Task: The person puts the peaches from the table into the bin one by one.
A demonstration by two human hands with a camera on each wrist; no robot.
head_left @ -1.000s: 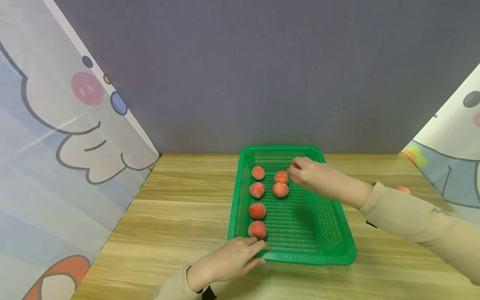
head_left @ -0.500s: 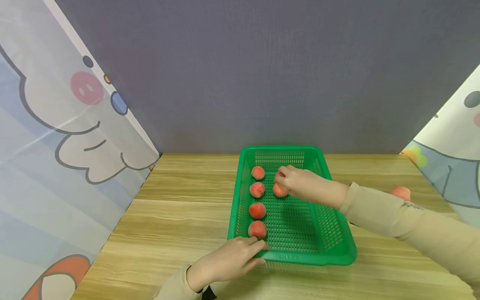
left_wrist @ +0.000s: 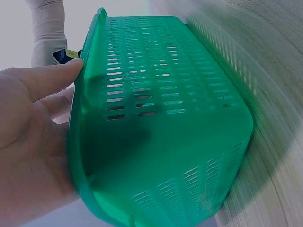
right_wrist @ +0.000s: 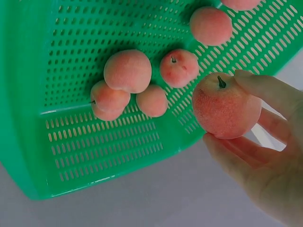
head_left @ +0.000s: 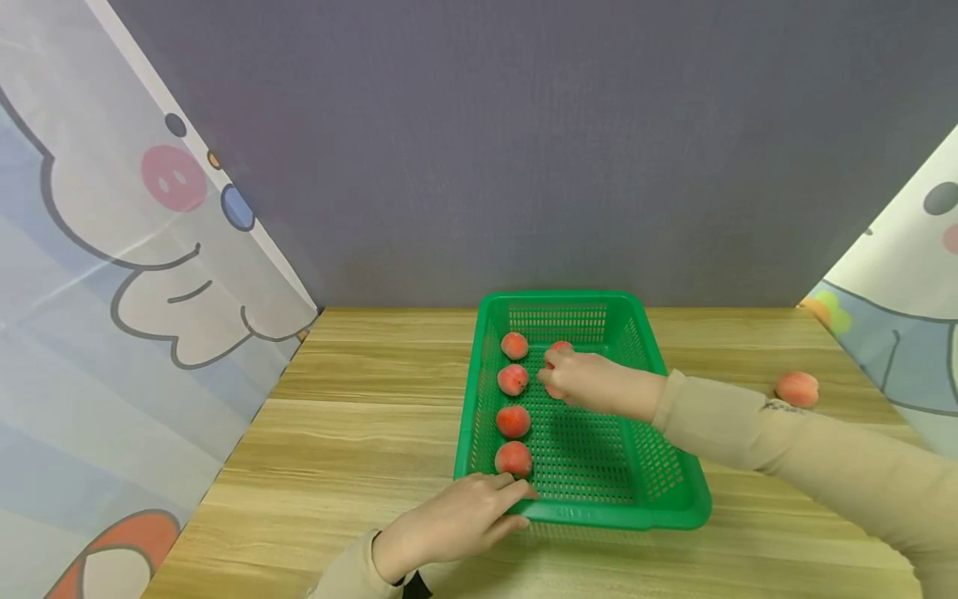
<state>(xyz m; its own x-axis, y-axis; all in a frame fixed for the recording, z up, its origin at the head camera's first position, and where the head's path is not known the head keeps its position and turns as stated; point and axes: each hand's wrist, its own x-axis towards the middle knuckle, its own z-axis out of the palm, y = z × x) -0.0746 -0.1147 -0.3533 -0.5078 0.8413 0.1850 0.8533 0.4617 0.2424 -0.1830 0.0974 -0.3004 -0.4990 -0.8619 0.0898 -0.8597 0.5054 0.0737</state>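
Note:
A green plastic basket with slotted walls stands on the wooden table. My left hand holds its near-left rim, thumb outside and fingertips over the edge; the left wrist view shows that hand beside the basket's wall. Inside, peaches line the left side, among them a front peach. My right hand is over the second row, near a back peach. In the right wrist view this hand grips a peach with its stem showing, above two peaches set close together.
One more peach lies on the table right of the basket, close to the right sleeve. A grey wall rises behind the table, and cartoon-printed sheets flank it.
My right hand has moved left across the basket, then slightly toward its front, over the second row. The sleeve now uncovers the peach on the table. My left hand stays on the rim.

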